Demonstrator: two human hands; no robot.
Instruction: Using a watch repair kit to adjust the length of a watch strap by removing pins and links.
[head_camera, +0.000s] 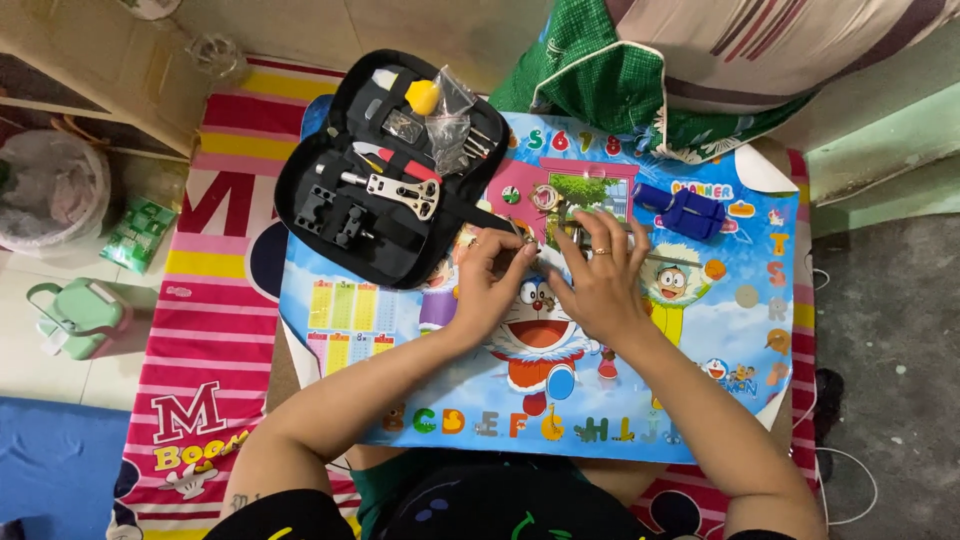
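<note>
Your left hand and right hand meet at the centre of the cartoon poster, fingers pinching a small metal watch part between them; its exact shape is too small to tell. The open black tool case lies at ten o'clock of your hands, and a blue tool at two o'clock.

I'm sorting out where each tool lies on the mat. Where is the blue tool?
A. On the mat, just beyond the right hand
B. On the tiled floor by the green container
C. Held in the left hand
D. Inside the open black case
A: the blue tool lies on the cartoon mat just past the right hand, apart from the black case, and the left hand is not on it.
</note>
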